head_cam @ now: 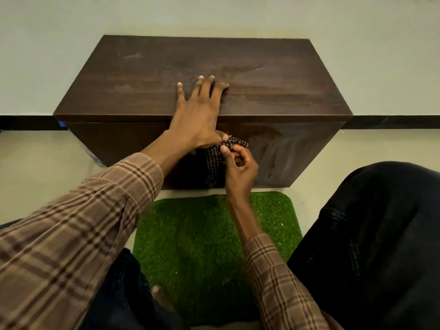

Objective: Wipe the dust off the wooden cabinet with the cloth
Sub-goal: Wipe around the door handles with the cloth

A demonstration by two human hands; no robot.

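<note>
My left hand lies flat, fingers spread, on top of the wooden cabinet at its front edge, arm stretched forward, holding nothing. My right hand is lower, against the cabinet's front face, thumb and curled fingers pinching the checked cloth, which hangs down there. Green mat on the floor below. No readable writing.

Dark brown wood cabinet with smooth, slightly glossy top showing dusty smears, woven cloth in small dark-and-light check pattern, green mat of rough artificial grass, soft plaid sleeves, pale smooth floor
</note>
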